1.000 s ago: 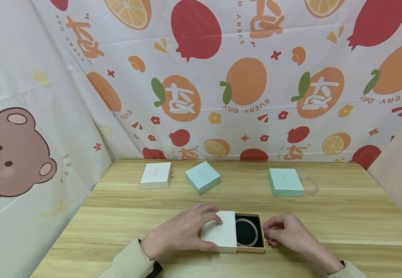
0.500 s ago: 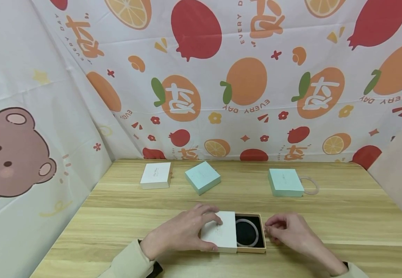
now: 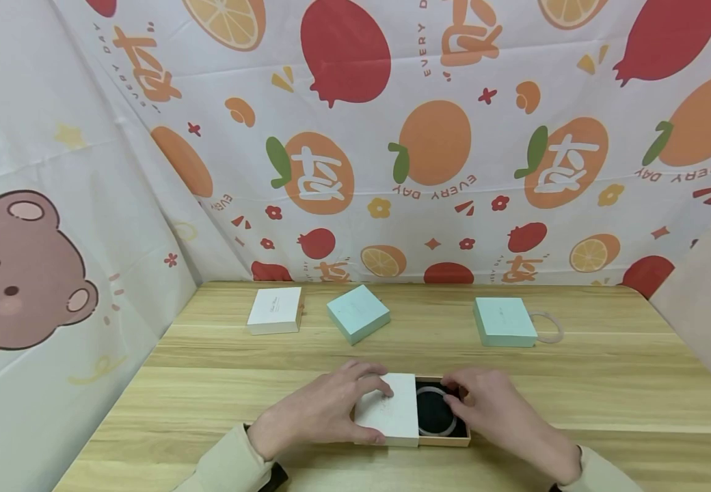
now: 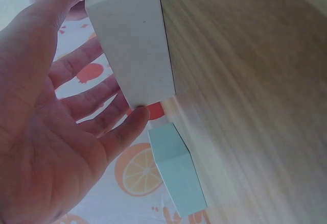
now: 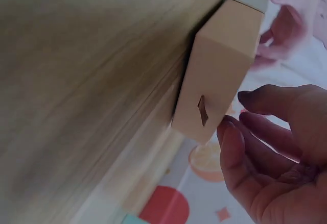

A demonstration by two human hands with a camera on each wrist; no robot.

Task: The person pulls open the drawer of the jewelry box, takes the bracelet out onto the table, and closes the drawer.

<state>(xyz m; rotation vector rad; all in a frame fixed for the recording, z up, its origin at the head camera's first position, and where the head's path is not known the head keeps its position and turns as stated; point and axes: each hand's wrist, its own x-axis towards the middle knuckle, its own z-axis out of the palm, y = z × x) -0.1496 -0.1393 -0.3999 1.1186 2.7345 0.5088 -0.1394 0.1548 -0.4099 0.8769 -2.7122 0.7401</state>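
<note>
1. The left hand [image 3: 325,410] holds the white sleeve [image 3: 400,424] of a box, its index finger resting on the top and its thumb at the near edge; the left wrist view shows the other fingers [image 4: 130,127] spread along the far side.
2. The right hand [image 3: 497,410] is over the outer end of the drawer [image 3: 444,442], fingers bent, with a gap between thumb and fingertips in the right wrist view. Whether they touch the bangle [image 3: 437,434] cannot be told.
3. The bangle, pale and round, lies flat inside the drawer around a black pad [image 3: 434,414], just by the right thumb.
4. The drawer, tan outside, sticks out partway from the right side of the sleeve; its end wall has a small slot [image 5: 203,110].
5. Farther back on the wooden counter [image 3: 208,389] stand a white box [image 3: 275,311] at the left, a teal box [image 3: 358,314] turned at an angle, and a second teal box [image 3: 504,321] to the right.
6. Another bangle [image 3: 557,328] lies against the right side of that last box.
7. Behind hangs a fruit-print cloth [image 3: 429,222]; a bear-print cloth [image 3: 23,273] hangs at left.
</note>
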